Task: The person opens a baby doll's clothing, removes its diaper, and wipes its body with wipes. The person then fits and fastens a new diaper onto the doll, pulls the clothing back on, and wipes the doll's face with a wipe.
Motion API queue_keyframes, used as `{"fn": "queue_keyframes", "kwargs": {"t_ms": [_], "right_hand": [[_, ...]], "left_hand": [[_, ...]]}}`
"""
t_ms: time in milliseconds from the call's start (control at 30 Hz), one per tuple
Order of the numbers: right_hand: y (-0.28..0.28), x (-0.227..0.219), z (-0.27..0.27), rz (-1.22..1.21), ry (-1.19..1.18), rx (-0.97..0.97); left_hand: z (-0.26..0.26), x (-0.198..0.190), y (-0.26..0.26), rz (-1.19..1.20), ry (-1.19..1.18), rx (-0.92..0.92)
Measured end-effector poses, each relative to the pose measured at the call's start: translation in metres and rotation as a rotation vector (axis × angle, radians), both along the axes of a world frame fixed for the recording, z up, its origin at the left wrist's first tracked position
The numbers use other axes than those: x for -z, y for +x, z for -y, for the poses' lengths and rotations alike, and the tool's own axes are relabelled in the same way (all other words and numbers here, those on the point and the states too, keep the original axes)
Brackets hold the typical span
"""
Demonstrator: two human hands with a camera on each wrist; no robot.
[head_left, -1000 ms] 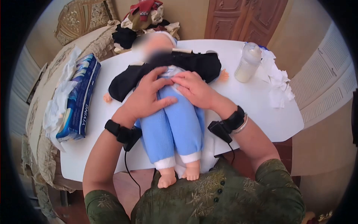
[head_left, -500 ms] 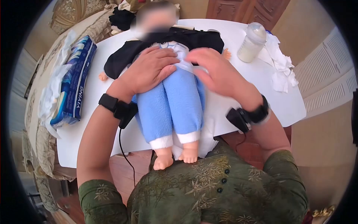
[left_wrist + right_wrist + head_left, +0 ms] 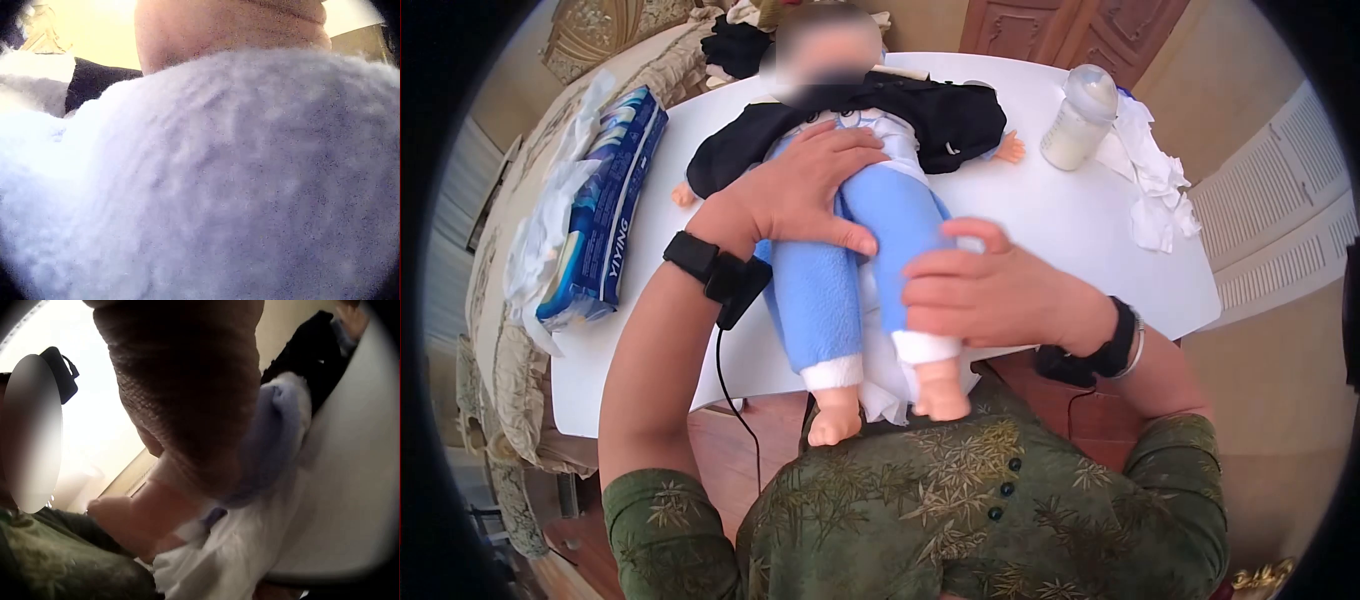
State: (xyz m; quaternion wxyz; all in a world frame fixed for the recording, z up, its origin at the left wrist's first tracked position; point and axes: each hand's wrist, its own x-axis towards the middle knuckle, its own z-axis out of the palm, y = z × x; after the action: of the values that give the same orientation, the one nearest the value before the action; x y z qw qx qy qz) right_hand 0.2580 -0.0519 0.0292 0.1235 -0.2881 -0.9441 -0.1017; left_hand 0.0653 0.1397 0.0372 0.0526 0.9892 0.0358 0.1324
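Lying on its back on the white table (image 3: 1090,250), the doll (image 3: 890,205) has its head toward the far edge, and its feet (image 3: 835,418) reach past the near edge. The left hand (image 3: 805,190) is open and rests flat on the waist of the blue trousers (image 3: 815,300), with straight fingers and the thumb spread away over the upper leg.

The right hand (image 3: 1005,295) has changed place the most: before it was beside the waist, and now it is down on the lower leg, just above the white cuff (image 3: 927,347). Its fingers are bent round the cloth of this leg, gripping it (one finger stays raised, and the thumb I cannot see clearly). This leg has moved to the right, so between the two legs there is now a wider gap.

The black garment (image 3: 960,120) still lies over the shoulders and arms of the doll. Near the far right corner of the table stands the bottle (image 3: 1078,120), upright, and the crumpled tissues (image 3: 1150,185) are along the right edge. The blue pack (image 3: 605,205), with white sheets on it, lies along the left edge.
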Motion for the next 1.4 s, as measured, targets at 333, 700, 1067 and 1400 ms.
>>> {"fn": "queue_keyframes", "kwargs": {"t_ms": [333, 700, 1067, 1400], "right_hand": [[0.051, -0.010, 0.010, 0.256, 0.163, 0.085], [-0.019, -0.025, 0.032, 0.205, -0.249, 0.254], [-0.039, 0.008, 0.008, 0.145, -0.427, 0.106], [0.056, -0.009, 0.003, -1.107, -1.048, 0.369]], "left_hand": [[0.013, 0.009, 0.009, 0.002, 0.063, -0.109], [0.015, -0.019, 0.016, -0.341, -0.042, -0.157], [0.009, -0.023, 0.013, -0.371, -0.117, -0.150], [-0.004, -0.016, 0.008, -0.346, -0.148, -0.112]]}}
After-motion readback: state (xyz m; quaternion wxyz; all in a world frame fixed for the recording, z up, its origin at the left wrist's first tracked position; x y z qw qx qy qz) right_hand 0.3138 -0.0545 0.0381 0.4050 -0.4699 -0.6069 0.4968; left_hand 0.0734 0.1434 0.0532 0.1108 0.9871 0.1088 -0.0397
